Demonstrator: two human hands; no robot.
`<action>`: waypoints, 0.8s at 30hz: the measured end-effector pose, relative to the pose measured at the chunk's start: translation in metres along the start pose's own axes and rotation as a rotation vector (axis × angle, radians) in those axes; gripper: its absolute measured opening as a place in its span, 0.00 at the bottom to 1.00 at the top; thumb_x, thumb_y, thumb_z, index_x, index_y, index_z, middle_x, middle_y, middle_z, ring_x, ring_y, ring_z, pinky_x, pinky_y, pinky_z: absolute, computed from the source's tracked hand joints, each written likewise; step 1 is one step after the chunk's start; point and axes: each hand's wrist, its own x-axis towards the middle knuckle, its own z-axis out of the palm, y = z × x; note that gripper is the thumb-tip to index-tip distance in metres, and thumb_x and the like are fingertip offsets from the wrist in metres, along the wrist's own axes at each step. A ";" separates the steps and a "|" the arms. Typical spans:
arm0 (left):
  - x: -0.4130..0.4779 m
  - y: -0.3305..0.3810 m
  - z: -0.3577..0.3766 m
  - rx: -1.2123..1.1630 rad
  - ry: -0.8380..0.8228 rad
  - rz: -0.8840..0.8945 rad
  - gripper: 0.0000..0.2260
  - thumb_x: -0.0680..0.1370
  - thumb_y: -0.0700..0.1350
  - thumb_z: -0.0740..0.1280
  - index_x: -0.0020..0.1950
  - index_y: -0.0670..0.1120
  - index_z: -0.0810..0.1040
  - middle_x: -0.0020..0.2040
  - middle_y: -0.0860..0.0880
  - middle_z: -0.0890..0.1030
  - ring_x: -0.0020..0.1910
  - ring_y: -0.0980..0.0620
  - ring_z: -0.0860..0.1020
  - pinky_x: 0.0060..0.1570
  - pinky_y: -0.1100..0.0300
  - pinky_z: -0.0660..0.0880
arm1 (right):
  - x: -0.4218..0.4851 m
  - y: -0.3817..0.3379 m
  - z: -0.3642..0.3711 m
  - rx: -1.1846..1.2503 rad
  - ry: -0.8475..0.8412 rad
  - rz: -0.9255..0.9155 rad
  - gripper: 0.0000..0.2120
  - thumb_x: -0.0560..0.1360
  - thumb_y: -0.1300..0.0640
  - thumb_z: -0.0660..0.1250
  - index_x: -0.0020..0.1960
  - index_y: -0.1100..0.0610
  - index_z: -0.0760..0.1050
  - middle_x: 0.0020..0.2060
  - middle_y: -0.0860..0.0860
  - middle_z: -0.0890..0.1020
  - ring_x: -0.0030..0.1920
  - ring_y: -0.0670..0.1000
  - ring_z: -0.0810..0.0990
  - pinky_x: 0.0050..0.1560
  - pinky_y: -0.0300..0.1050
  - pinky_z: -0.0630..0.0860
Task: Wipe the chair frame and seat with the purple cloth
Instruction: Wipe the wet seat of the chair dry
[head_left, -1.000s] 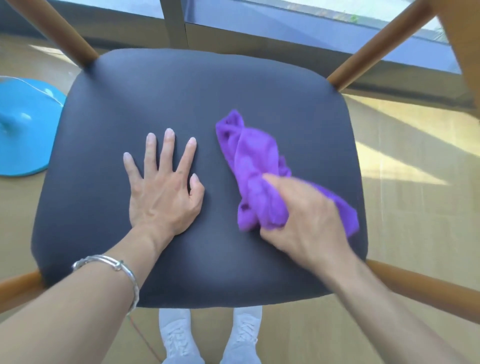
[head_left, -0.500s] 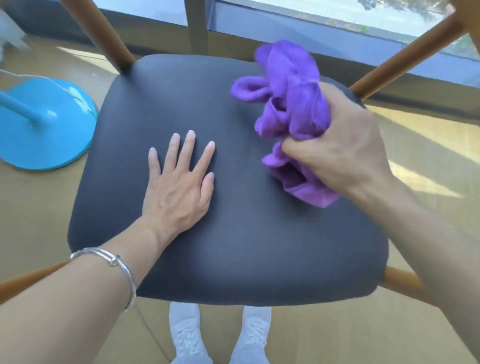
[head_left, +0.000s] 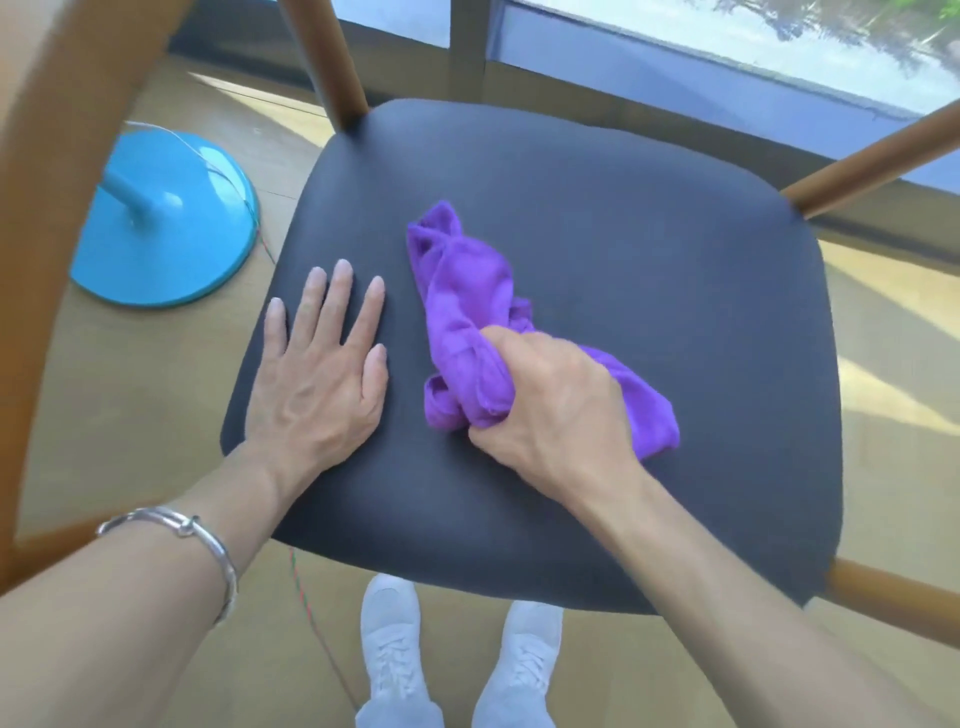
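A dark grey padded chair seat (head_left: 649, 249) fills the middle of the view, framed by brown wooden rails (head_left: 332, 62). The purple cloth (head_left: 462, 296) lies bunched on the seat's centre, one end stretched toward the back. My right hand (head_left: 550, 410) grips the cloth's near end and presses it onto the seat. My left hand (head_left: 322, 374) lies flat on the seat's left part, fingers spread, holding nothing. A silver bangle sits on my left wrist.
A blue round lamp or fan base (head_left: 166, 218) with a thin cord stands on the wooden floor to the left. A window wall (head_left: 675, 57) runs behind the chair. My white shoes (head_left: 389, 639) are under the seat's front edge.
My right hand lifted the cloth off the seat toward the back, then brought it down onto the seat's centre again. My left hand stayed flat on the seat.
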 end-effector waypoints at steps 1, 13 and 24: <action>-0.006 -0.003 0.000 -0.003 0.007 0.000 0.27 0.78 0.52 0.45 0.76 0.44 0.57 0.75 0.40 0.58 0.74 0.40 0.56 0.67 0.36 0.56 | -0.019 -0.003 0.000 0.004 -0.034 -0.006 0.12 0.64 0.47 0.65 0.46 0.50 0.73 0.35 0.46 0.78 0.37 0.55 0.78 0.31 0.43 0.62; 0.003 0.008 -0.001 -0.013 -0.013 -0.065 0.28 0.78 0.56 0.45 0.76 0.47 0.55 0.76 0.41 0.57 0.74 0.38 0.55 0.66 0.33 0.54 | 0.027 0.017 -0.099 0.248 -0.136 0.206 0.19 0.60 0.51 0.71 0.50 0.49 0.73 0.39 0.46 0.80 0.42 0.54 0.78 0.43 0.47 0.75; 0.065 0.029 0.001 0.026 0.005 -0.006 0.28 0.76 0.59 0.42 0.77 0.54 0.46 0.78 0.48 0.47 0.76 0.45 0.44 0.70 0.37 0.43 | 0.131 0.058 -0.037 0.010 -0.071 0.229 0.19 0.66 0.49 0.67 0.55 0.50 0.71 0.44 0.51 0.77 0.45 0.59 0.74 0.42 0.49 0.71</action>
